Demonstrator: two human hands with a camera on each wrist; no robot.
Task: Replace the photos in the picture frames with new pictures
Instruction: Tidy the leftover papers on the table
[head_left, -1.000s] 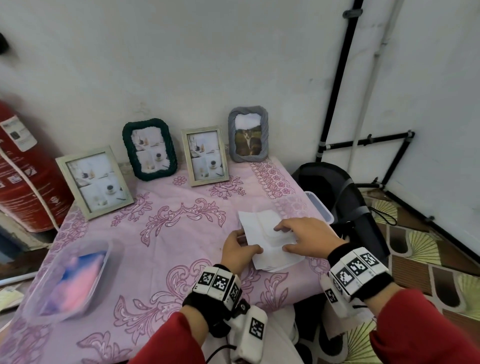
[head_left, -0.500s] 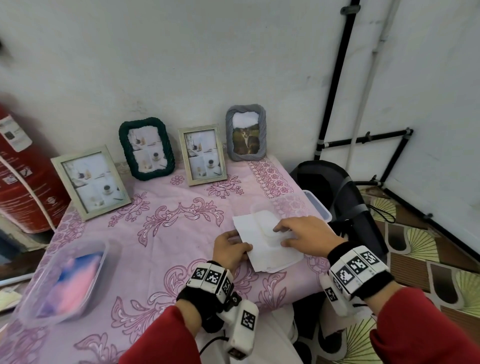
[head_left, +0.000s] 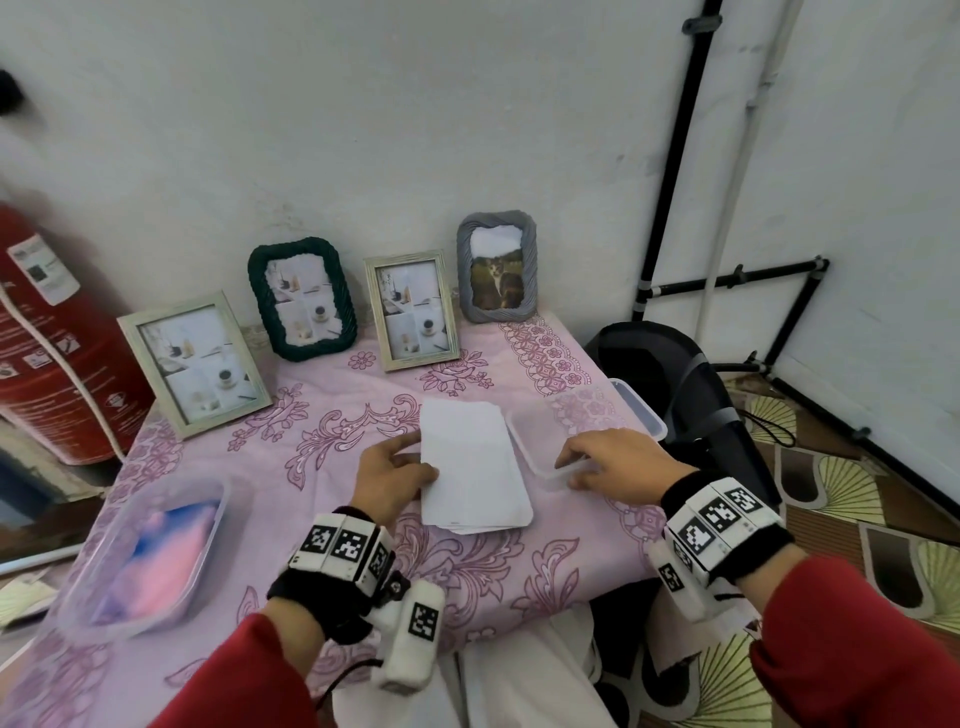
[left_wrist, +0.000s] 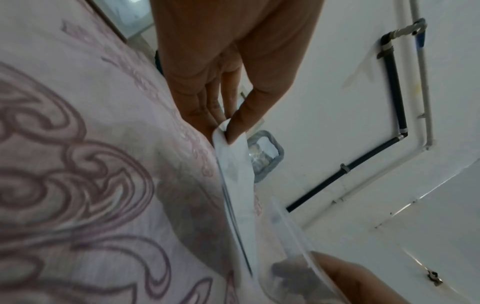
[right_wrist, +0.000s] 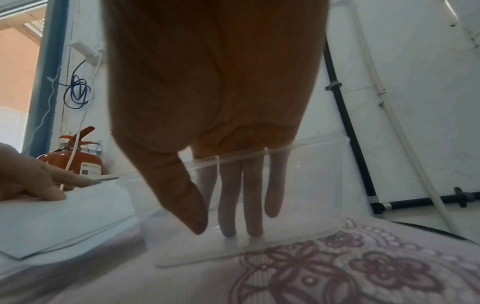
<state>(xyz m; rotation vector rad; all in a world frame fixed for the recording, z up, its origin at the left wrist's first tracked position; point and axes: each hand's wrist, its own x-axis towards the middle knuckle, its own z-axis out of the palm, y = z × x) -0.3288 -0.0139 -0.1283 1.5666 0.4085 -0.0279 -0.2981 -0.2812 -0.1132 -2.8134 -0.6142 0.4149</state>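
The stack of photos (head_left: 475, 467) lay white side up on the pink flowered tablecloth (head_left: 322, 431), near the table's front edge and toward its right side. They were plain white rectangles with rounded corners, several sheets thick and slightly fanned at the near end. The left hand (head_left: 389, 475) pinched the stack's left edge, thumb on top and fingers beneath, lifting that edge a little off the cloth. Just right of the stack sat a clear plastic container (head_left: 550, 441), touching or nearly touching it. The right hand (head_left: 618, 462) held that container's near rim, straight fingers (right_wrist: 253, 197) reaching down inside the clear wall and thumb outside. Along the table's back edge stood four frames against the wall: a pale wooden frame (head_left: 192, 361) at the left corner, a dark green frame (head_left: 303, 299), a second pale frame (head_left: 413, 310) and a grey frame (head_left: 497, 266) showing a cat.
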